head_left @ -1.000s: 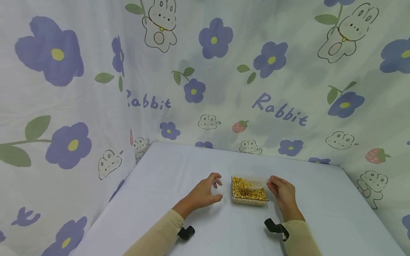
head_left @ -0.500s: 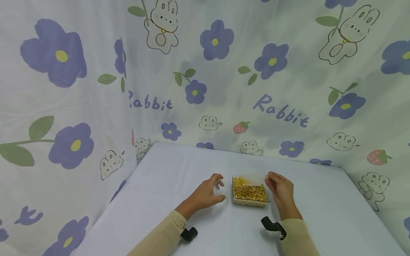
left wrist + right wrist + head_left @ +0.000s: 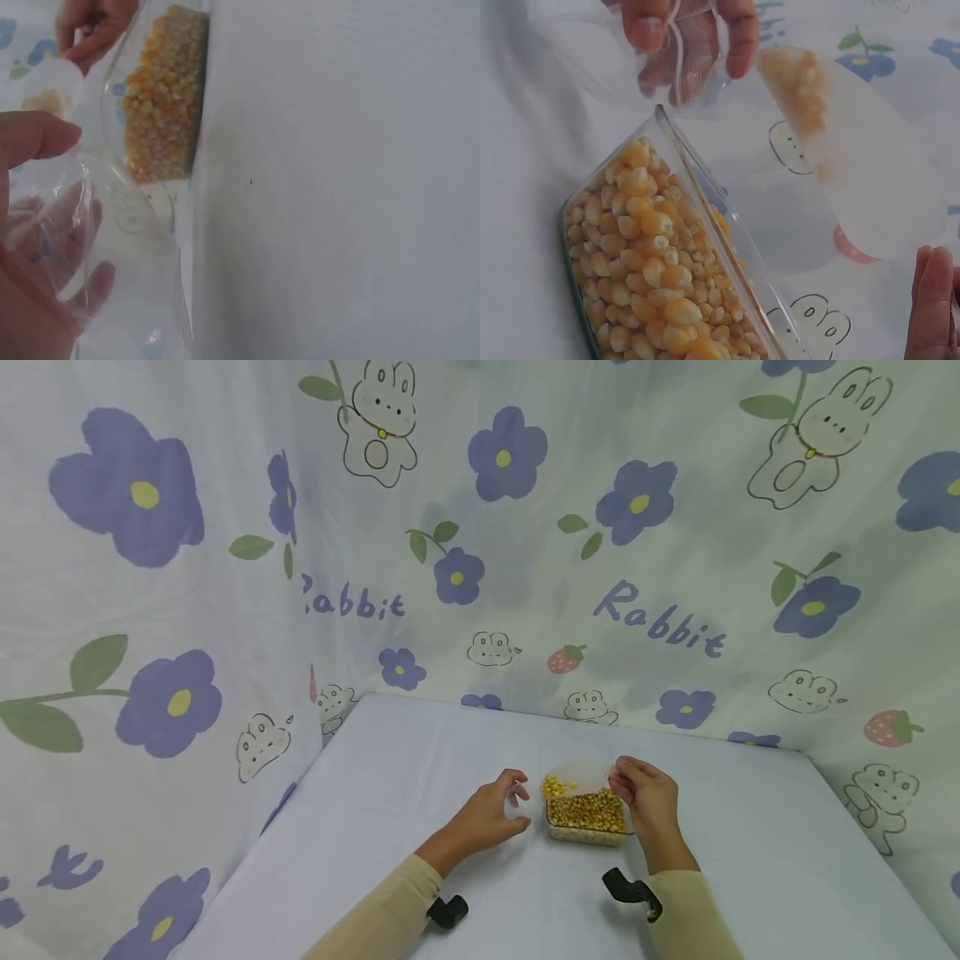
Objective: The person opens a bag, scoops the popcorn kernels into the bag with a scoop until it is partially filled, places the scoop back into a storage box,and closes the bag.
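Note:
My left hand (image 3: 480, 818) holds a clear plastic bag (image 3: 131, 247), its thumb and fingers curved wide apart at the bag's mouth. To its right on the table stands a rectangular glass container (image 3: 632, 833) filled with yellow corn kernels (image 3: 588, 812). My right hand (image 3: 648, 797) pinches a translucent white scoop (image 3: 885, 180) by its right end. That scoop is over the far side of the container, carrying a small heap of kernels (image 3: 806, 86) at its left end, near the bag. The scoop's grip end is partly hidden by the fingers.
A white cloth covers the table (image 3: 420, 735). Patterned curtains (image 3: 525, 527) with flowers and rabbits hang behind it and at both sides. Black wrist-camera mounts (image 3: 447, 912) sit below each forearm.
My right hand has moved left and a little up, lifting the scoop with kernels out of the container toward the bag. The left hand keeps its pose around the bag.

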Demonstrator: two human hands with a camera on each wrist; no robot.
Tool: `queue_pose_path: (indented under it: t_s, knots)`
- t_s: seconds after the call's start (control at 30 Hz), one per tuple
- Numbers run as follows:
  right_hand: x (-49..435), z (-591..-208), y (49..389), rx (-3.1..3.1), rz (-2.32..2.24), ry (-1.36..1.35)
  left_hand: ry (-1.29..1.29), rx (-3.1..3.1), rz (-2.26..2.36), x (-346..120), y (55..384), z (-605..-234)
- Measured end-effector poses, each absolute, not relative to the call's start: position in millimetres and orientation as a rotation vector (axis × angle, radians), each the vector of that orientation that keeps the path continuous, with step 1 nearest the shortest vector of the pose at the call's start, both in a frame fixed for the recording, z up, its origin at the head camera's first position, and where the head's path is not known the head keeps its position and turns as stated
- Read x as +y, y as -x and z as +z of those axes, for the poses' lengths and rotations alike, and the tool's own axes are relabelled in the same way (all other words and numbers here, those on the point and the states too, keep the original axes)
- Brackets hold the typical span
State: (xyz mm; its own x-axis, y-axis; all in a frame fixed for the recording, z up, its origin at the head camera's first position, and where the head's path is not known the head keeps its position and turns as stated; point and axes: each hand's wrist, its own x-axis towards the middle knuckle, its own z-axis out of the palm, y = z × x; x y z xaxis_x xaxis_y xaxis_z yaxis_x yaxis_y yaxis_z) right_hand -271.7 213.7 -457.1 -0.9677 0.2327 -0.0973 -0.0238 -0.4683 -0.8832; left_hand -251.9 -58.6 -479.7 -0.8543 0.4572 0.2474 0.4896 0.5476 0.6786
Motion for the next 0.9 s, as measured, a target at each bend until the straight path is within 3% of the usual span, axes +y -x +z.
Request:
queue_pose_path:
  t_s: [0.9]
  knots:
    - [207.2, -450.8, 265.6, -1.664, 2.440, 0.219, 0.840, -2.726, -1.185, -56.5, 251.7, -478.5]
